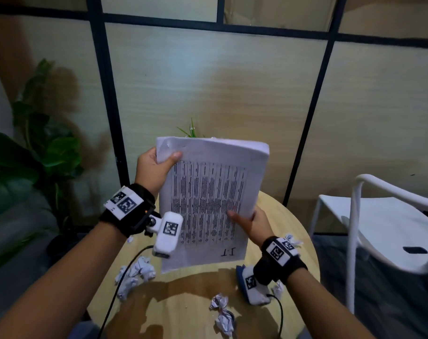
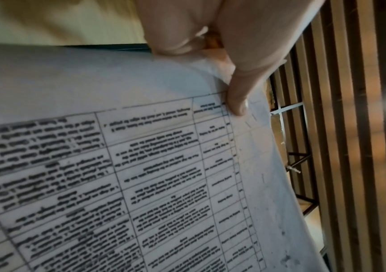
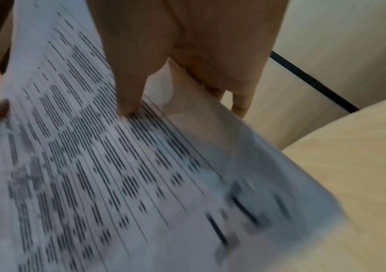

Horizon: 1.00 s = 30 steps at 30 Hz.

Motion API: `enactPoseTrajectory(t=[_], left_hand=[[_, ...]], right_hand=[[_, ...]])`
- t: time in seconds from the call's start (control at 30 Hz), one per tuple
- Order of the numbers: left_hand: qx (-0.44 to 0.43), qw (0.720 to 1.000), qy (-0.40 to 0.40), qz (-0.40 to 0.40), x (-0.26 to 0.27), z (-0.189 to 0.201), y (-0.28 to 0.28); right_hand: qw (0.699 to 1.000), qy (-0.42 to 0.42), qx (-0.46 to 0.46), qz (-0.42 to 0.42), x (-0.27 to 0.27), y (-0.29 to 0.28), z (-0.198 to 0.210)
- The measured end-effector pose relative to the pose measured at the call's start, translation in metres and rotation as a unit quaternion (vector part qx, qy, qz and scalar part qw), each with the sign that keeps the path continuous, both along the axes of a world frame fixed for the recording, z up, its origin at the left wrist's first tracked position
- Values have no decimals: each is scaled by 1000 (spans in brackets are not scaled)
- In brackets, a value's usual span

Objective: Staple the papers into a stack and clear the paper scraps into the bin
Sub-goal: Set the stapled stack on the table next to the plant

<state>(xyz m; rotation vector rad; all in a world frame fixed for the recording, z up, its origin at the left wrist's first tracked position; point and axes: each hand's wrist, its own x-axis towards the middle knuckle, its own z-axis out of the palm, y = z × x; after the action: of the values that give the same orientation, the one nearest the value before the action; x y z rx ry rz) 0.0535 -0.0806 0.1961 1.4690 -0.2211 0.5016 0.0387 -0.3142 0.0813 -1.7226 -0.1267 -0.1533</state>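
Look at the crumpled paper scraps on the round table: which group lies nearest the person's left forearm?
The cluster of crumpled scraps at the table's left edge, under the left forearm and crossed by the black cable. The others lie at the front middle or by the right wrist.

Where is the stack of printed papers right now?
In the head view the papers are held up above the round table, centre frame, left hand pinching the top corner, right hand gripping the right edge.
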Motion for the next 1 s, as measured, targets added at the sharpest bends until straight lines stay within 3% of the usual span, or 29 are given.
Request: enactPoseTrajectory(t=[0.2,0.4,0.5,0.6,0.7,0.83,1.0], left_hand=[[-25,999,-24,30,2,50,17],[-45,997,29,61,22,47,14],[-3,994,96,43,32,22,-1],[114,985,131,-8,33,-25,-27],[173,964,185,-84,26,-77,-56],[176,954,222,-101,29,-117,-90],[161,946,255,-122,40,-131,-128]], right_hand=[[999,39,8,-37,-29,-1,-36],[987,58,144,-28,-46,-6,-33],[981,45,175,-71,-41,-17,-28],[971,40,212,-105,-29,-25,-21],[951,38,268,-148,-18,-37,-17],[913,105,359,-164,-11,-51,-28],[922,178,321,-122,-11,-51,-40]])
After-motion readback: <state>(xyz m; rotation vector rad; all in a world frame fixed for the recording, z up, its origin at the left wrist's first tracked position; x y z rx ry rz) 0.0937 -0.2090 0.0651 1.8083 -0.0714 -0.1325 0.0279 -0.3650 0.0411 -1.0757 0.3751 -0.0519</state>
